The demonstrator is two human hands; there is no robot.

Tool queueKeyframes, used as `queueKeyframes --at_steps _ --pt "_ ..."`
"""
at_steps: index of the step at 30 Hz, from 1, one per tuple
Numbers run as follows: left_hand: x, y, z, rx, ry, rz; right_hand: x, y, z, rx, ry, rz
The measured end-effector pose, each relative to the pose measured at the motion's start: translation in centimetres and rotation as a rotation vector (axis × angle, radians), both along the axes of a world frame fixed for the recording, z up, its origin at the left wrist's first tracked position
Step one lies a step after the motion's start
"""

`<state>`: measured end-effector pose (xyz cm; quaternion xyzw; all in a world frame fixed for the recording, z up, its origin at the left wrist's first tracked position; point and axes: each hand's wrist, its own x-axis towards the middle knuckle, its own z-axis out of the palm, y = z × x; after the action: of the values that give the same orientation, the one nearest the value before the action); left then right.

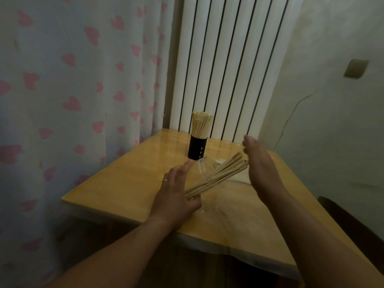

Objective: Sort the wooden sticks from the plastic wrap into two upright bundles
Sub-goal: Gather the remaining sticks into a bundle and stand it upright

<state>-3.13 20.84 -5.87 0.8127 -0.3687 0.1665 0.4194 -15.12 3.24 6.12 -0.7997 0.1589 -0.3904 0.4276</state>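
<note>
A loose bunch of wooden sticks lies slanted on the table, inside crumpled clear plastic wrap. My left hand rests at the near ends of the sticks with fingers straight, thumb against them. My right hand is held flat and on edge just right of the sticks' far ends, fingers straight. Behind stands a black holder with an upright bundle of sticks.
The wooden table is small; its left and near edges are close to my hands. A heart-patterned curtain hangs at left, a white radiator at the back, a wall at right. A dark chair back is at right.
</note>
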Motion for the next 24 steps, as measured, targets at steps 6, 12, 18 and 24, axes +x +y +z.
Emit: queueKeyframes --at_steps 6,12,18,24 --pt "0.4 -0.1 -0.3 -0.066 0.061 0.023 -3.2 -3.1 -1.8 -0.102 0.003 -0.188" --pt "0.9 -0.4 -0.6 -0.131 0.040 0.067 -4.3 -4.2 -6.7 -0.467 0.571 -0.126" --pt "1.7 -0.6 -0.7 -0.187 0.131 0.065 0.1 -7.9 -8.9 -0.545 0.818 -0.172" --pt "2.0 -0.7 -0.9 -0.202 0.125 0.064 6.5 -11.5 -8.4 -0.695 0.993 -0.242"
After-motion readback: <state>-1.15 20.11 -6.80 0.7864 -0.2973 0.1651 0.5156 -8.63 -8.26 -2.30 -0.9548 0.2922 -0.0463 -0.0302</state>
